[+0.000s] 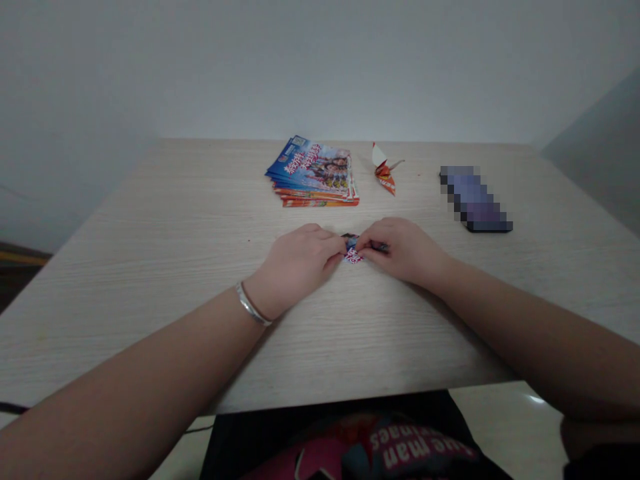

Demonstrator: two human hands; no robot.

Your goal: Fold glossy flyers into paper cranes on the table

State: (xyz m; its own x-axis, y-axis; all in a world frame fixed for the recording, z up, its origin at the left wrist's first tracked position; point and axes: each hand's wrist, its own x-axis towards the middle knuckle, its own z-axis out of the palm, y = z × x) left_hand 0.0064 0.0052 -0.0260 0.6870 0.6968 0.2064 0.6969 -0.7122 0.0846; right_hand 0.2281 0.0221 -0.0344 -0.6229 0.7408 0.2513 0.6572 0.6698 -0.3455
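Folded paper piece (pixel 353 253), small, printed in red, white and blue: low on the bench (pixel 150 267), near its middle, pinched from both sides. Left hand (pixel 300 263) closed, fingertips pressed on the left edge of the piece; silver bangle (pixel 253 308) on that wrist. Right hand (pixel 400 250) closed likewise, thumb and fingers gripping the right edge. Most of the piece hidden under the fingers. Behind the hands, well apart: stack of printed leaflets (pixel 313 175), slightly fanned. Just right of the stack: paper crane (pixel 384 170), upright. Farther right: dark flat device (pixel 475 200), blurred out.
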